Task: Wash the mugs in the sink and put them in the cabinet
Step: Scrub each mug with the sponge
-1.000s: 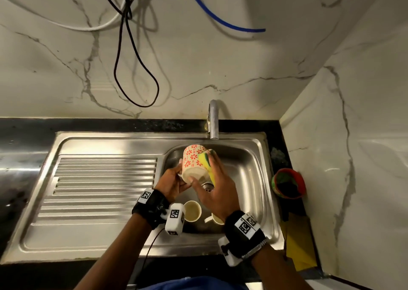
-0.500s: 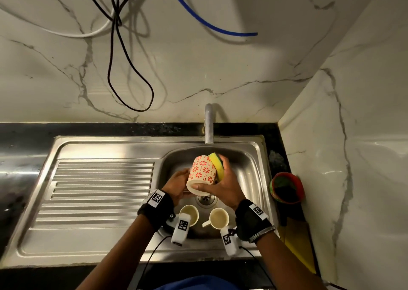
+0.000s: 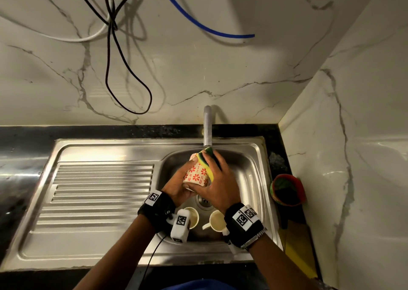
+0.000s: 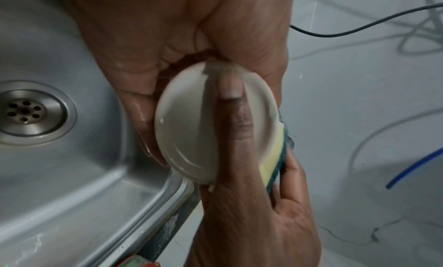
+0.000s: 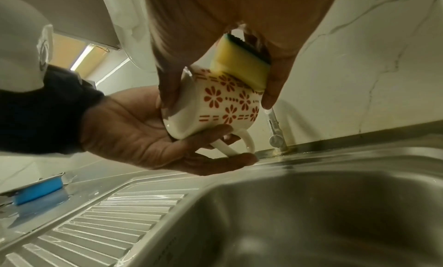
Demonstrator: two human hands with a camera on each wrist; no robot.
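Observation:
A white mug with red flowers lies on its side above the sink basin, just below the tap. My left hand cradles it from underneath, fingers curled by the handle. My right hand grips a yellow and green sponge and presses it on the mug's upper side. The right thumb lies across the mug's pale end. Two plain white mugs stand upright in the basin near the drain.
A ribbed draining board lies to the left of the basin. A red bowl sits on the dark counter at the right, against the marble wall. A blue object rests at the far end of the draining board. Cables hang on the back wall.
The mug has tipped from upright onto its side and moved closer to the tap. My right hand has slid the sponge over its side toward the far end.

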